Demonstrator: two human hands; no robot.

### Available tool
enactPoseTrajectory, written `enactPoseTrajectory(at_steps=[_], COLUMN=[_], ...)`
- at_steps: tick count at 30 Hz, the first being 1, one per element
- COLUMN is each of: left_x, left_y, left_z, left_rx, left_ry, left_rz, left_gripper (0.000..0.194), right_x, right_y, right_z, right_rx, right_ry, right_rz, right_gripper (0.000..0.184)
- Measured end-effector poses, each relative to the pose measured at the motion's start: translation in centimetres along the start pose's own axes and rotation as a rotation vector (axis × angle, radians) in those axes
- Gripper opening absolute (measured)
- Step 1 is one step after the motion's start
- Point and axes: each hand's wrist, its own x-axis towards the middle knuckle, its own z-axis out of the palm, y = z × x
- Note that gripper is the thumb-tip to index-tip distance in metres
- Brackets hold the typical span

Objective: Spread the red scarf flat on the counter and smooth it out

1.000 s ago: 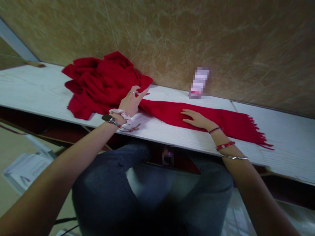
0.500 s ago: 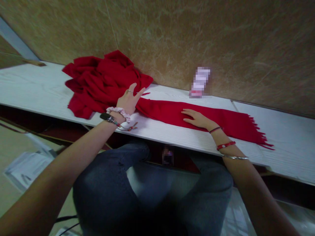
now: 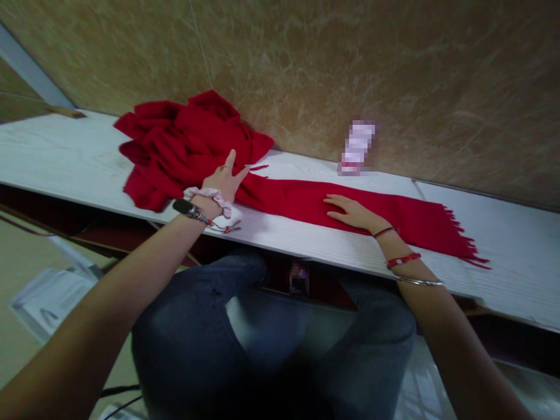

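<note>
A brown marbled tile wall (image 3: 306, 70) backs a narrow white wood-grain shelf (image 3: 280, 231); the seated wearer's jeans (image 3: 188, 326) show below its front edge.

Head view (single camera, monitored remotely): I locate the fringed red scarf (image 3: 291, 198) along the shelf, its right portion laid flat and lengthwise. I judge this orientation suits the shallow surface, since the strip fits between wall and front edge. The fringe (image 3: 464, 239) lies loose at the right end. At the left, a crumpled heap of red cloth (image 3: 184, 137) sits against the wall; I cannot tell whether it is one piece with the scarf.

The right hand (image 3: 352, 213) rests palm down on the flat portion, fingers extended and gripping nothing; I judge that its light pressure steadies the cloth. The left hand (image 3: 223, 181) lies where strip meets heap, thumb and one finger spread wide, pinching nothing that I can see; its remaining fingers are hidden. A pixelated upright item (image 3: 357, 146) leans near the wall, its identity unreadable.
</note>
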Motion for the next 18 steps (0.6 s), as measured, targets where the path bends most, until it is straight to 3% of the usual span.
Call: enactPoseTrajectory(at_steps=[3, 7, 13, 18], left_x=[-0.4, -0.9, -0.3, 0.8], left_y=[0.1, 1.6, 3.8, 2.7], left_z=[1.1, 1.0, 0.3, 0.2], left_rx=[0.124, 0.185, 0.183, 0.161], left_ry=[-0.018, 0.051, -0.265, -0.459], left_rz=[-0.153, -0.046, 0.205, 0.332], left_gripper=[0.048, 0.047, 0.065, 0.06], right_x=[0.0, 0.0, 0.4, 0.4], right_y=[0.0, -0.3, -1.5, -1.5], right_z=[0.1, 0.2, 0.6, 1.0], right_rx=[-0.006, -0.04, -0.09, -0.086], right_ry=[0.006, 0.039, 0.093, 0.036], right_rz=[-0.011, -0.021, -0.079, -0.092], right_gripper=[0.046, 0.044, 0.049, 0.046])
